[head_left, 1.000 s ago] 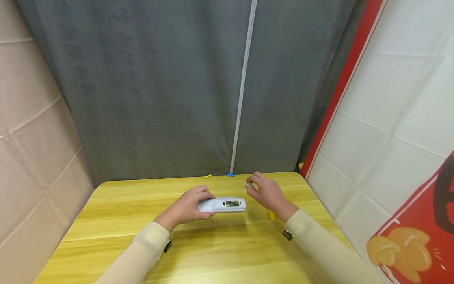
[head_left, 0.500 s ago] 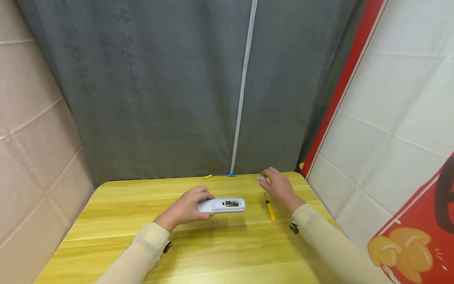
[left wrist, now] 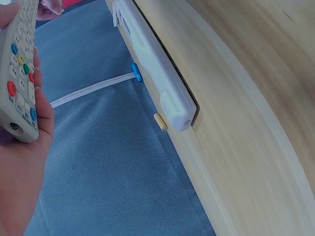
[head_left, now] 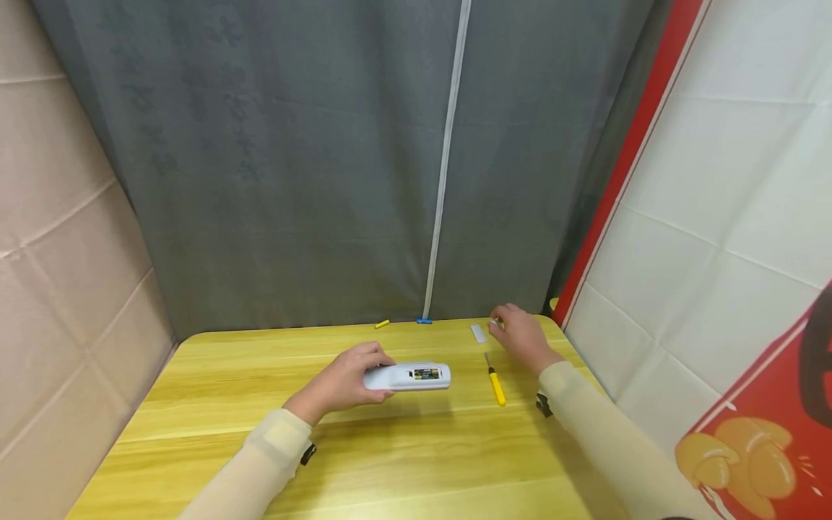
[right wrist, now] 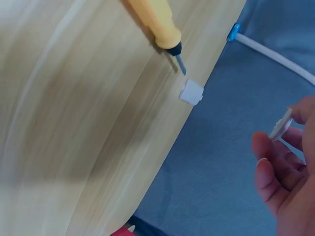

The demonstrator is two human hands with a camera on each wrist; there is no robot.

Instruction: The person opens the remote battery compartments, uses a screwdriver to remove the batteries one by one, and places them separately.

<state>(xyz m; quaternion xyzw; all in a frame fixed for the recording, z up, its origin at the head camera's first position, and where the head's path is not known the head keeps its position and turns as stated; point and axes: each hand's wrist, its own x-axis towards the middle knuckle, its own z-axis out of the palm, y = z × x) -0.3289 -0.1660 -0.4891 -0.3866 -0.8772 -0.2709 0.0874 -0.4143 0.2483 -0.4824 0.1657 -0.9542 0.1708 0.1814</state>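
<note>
Since the earlier frame, the right hand (head_left: 522,337) has been shifted rightward, and the white plate (head_left: 478,333) on the table (head_left: 390,466) is left uncovered. A white piece (right wrist: 281,126) is pinched by its fingers, partly hidden and hard to make out. The remote (head_left: 403,378) is gripped by the left hand (head_left: 347,375) above the table, one end covered, batteries (head_left: 427,374) exposed; its top is cut off in the left wrist view, where a long white object (left wrist: 155,66) cannot be identified.
</note>
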